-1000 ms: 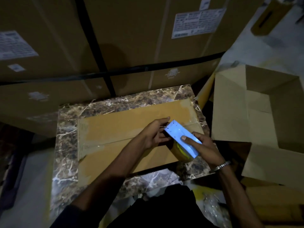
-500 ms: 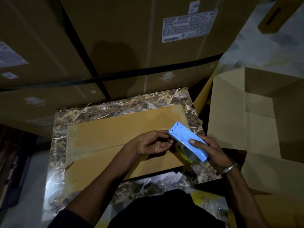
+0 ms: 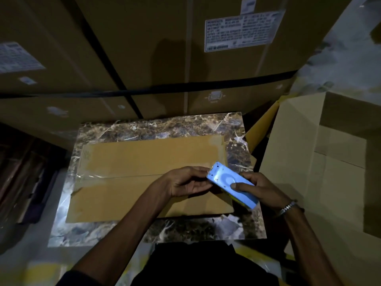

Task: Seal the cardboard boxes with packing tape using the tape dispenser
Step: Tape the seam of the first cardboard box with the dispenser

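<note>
Tape dispenser (image 3: 232, 185): one, blue, with a yellowish roll under it; held over the right end of the flat box, nose pointing far-left. In the last second it has tilted to show its broad blue face, though it sits at the same spot on the box.

Right hand (image 3: 258, 190): one; wrapped round the dispenser body, thumb pressed on its top face. A metal bracelet (image 3: 287, 207) on the wrist.

Left hand (image 3: 185, 181): one; fingers curled, tips at the dispenser's nose. It has closed in from a looser reach, apparently picking at the tape end; whether it has tape pinched cannot be told.

Flat cardboard box (image 3: 144, 162): one, on the marble-patterned surface (image 3: 156, 125). A clear tape strip (image 3: 99, 176) already lies along the left part of its centre seam. Judgement: the run is stalled while the tape end is freed, so the seam's right part is still to be done.

Open cardboard box (image 3: 321, 162): one, right of the surface, flaps up, unsealed.

Large strapped cartons (image 3: 165, 48): at least two, stacked on the far side.
</note>
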`<state>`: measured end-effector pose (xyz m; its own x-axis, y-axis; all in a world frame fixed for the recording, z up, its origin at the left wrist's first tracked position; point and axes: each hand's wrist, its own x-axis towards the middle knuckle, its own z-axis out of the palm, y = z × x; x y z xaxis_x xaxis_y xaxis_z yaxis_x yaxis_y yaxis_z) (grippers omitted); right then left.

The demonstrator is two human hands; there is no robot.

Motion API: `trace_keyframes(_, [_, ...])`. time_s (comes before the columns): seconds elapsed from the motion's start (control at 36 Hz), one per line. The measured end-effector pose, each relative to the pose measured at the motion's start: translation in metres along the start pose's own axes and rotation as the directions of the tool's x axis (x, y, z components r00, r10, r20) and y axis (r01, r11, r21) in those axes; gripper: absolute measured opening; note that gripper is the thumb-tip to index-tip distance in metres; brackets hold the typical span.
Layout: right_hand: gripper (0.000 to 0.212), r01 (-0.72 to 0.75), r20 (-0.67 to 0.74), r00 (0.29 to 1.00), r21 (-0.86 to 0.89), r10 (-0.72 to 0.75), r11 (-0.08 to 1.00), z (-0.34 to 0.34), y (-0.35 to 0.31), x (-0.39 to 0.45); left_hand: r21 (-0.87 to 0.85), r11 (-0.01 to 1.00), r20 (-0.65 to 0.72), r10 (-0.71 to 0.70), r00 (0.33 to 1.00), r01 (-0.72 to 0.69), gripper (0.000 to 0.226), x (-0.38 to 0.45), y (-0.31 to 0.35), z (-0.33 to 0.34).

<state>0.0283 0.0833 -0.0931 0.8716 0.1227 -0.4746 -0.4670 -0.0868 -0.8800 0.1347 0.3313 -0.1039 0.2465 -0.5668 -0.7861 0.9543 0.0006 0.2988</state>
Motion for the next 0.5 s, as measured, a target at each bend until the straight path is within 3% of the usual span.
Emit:
trace_keyframes(0.08, [0.083, 0.011, 0.050, 0.999, -0.054, -0.008, 0.998, -0.011, 0.002, 0.003, -0.064, 0.998, 0.003, 0.015, 1.000, -0.014, 0.043, 0.004, -0.008, 0.003])
trace_keyframes(0.31, [0.075, 0.022, 0.128, 0.991, 0.164, -0.044, 0.986, -0.021, 0.002, 0.004, -0.267, 0.962, 0.119, 0.096, 0.988, -0.061, 0.031, 0.002, -0.027, 0.016])
trace_keyframes(0.36, [0.075, 0.049, 0.114, 0.991, 0.176, -0.070, 0.983, -0.017, -0.005, 0.005, -0.313, 0.948, 0.165, 0.117, 0.979, -0.061, 0.049, 0.002, -0.028, 0.017])
trace_keyframes(0.42, [0.061, 0.055, 0.087, 0.994, 0.178, -0.071, 0.982, -0.014, -0.010, 0.007, -0.321, 0.946, 0.211, 0.121, 0.970, -0.048, 0.069, 0.002, -0.024, 0.018])
trace_keyframes(0.5, [0.031, 0.054, 0.052, 0.996, 0.202, -0.066, 0.978, -0.010, -0.014, 0.006, -0.300, 0.954, 0.251, 0.091, 0.964, -0.012, 0.070, 0.000, -0.016, 0.019])
